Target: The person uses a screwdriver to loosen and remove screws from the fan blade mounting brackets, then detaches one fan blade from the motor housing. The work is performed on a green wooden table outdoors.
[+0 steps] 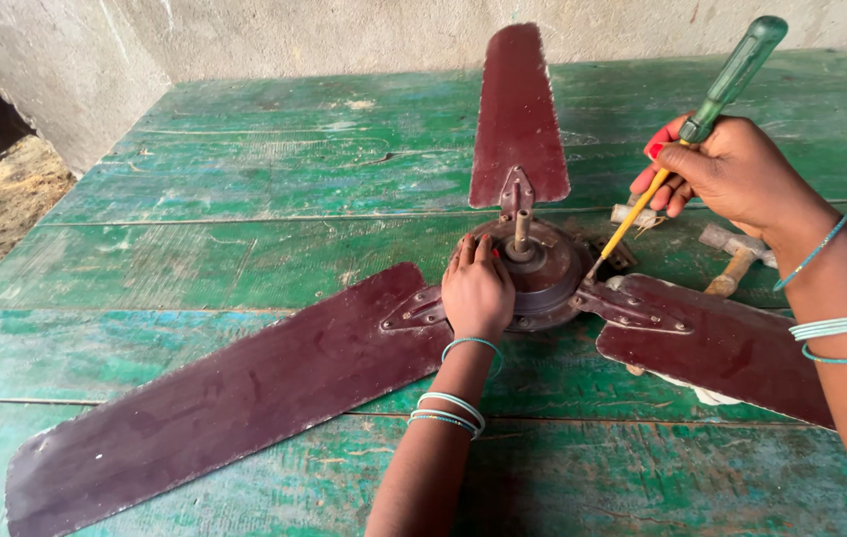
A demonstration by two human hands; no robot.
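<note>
Dark maroon three-bladed metal ceiling fan (344,348) is laid flat on the worn green wooden table (244,199). Its motor hub (533,268) is pinned by the left hand (476,290), palm down and fingers flat. The green-handled, yellow-shafted screwdriver (702,119) is clamped in the right hand (732,169), tip set at the right blade bracket (632,306). Step judged: bracket screw being worked. Next move calls for the tip kept seated and the hub held firm.

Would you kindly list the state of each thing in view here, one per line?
ceiling fan: lying flat on the green table, three blades attached.
screwdriver: held tilted, tip at the fan's hub edge.
right hand: closed around the screwdriver.
left hand: resting on the hub, pressing down.
hammer: lying on the table, untouched.
</note>
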